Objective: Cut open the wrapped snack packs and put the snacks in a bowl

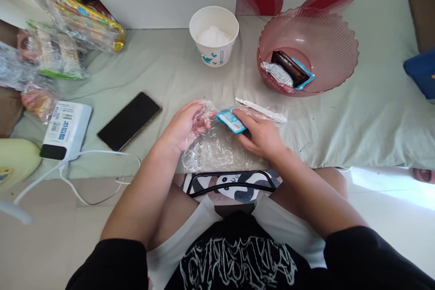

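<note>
A small blue packet (231,121) is pinched in the right hand (260,133), just above a sheet of clear plastic film (212,147) on the bed edge; the left hand (185,124) is closed on the film's upper corner (seemingly a wrapping step). A steady hold on the film is called for next. The packet's print cannot be made out

Left hand (185,124) is inside a crinkly clear plastic bag (217,147) on the bed (356,113), right hand (260,133) pinching a small blue packet (231,120). Pink bowl (326,41) holds two more wrappers.
</note>
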The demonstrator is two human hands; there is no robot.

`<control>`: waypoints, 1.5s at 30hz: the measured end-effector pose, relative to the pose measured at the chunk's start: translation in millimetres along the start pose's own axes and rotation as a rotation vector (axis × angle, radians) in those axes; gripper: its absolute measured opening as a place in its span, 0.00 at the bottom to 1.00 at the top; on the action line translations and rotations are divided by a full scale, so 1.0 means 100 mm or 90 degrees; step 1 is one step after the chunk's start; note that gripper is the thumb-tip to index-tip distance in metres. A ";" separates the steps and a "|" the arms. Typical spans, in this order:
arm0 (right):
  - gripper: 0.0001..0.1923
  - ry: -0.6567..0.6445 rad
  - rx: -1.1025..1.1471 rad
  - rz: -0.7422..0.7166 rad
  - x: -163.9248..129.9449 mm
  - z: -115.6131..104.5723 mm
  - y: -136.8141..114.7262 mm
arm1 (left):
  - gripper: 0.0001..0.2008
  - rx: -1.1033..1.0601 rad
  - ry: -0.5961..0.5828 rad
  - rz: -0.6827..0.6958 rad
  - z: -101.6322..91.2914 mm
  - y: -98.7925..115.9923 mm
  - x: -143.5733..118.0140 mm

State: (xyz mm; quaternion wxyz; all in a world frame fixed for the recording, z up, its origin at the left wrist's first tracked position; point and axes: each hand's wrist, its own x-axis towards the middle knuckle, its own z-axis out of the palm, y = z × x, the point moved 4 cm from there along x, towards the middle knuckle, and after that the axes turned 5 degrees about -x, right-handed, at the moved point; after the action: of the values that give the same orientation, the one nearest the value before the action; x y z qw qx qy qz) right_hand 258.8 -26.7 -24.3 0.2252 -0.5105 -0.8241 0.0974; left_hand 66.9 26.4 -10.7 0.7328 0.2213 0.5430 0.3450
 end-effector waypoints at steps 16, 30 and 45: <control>0.23 0.182 0.002 0.207 -0.09 -0.09 0.19 | 0.10 0.014 -0.016 0.030 0.04 -0.08 0.04; 0.23 0.238 -0.087 0.152 -0.14 -0.08 0.13 | 0.08 -0.023 -0.056 0.072 0.12 -0.14 0.01; 0.26 0.143 -0.002 0.145 -0.08 0.05 0.08 | 0.11 0.183 -0.133 0.273 0.11 -0.20 -0.05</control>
State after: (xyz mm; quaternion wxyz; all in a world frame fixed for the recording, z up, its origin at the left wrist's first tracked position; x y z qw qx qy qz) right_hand 266.4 -30.0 -33.8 0.3024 -0.6089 -0.7306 0.0631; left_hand 82.2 9.5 -18.0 0.6562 0.4675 0.4487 0.3867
